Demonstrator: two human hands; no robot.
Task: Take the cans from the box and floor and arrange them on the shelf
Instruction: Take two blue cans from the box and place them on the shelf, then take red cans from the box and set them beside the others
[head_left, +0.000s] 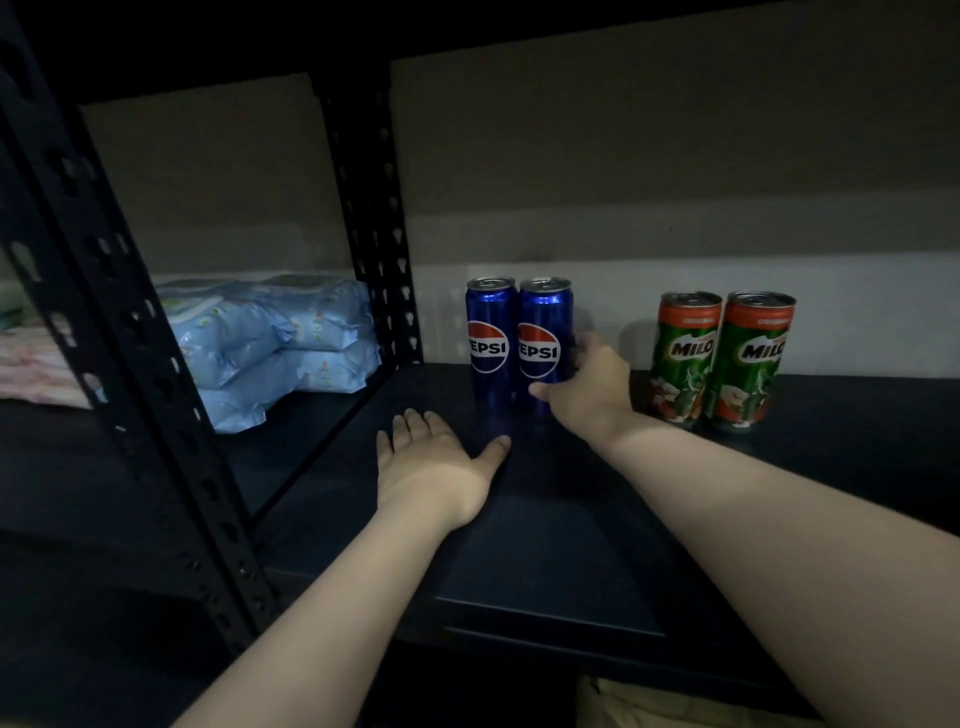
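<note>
The step in hand seems to be the placing of a can on the shelf (545, 551). In the middle of the frame the right hand (587, 387) has its grip around the right Pepsi can (543, 345): the thumb lies on the front near the bottom and the fingers go behind the can, so the hand grasps it low on its body. This can stands upright on the dark shelf, just beside the left Pepsi can (489, 340); the two look like they touch, or nearly. The left hand (434, 457) lies flat on the shelf in front of the cans, fingers straight, holding nothing.

To the right of the frame two Milo cans (722, 358) stand upright side by side, apart from the blue pair. All four cans are near the back wall.

The Pepsi cans are tall, slim and glossy blue, with the round logo facing forward. The Milo cans are shorter and wider, green with an orange band on top.

The next move, I think, calls for opening the grip gently so the slim can does not tip, then drawing the hand back to fetch more cans. The box and the floor are not visible here.

At the left of the frame, behind the black upright post (371, 228), lie light blue soft packs (270, 338).
</note>
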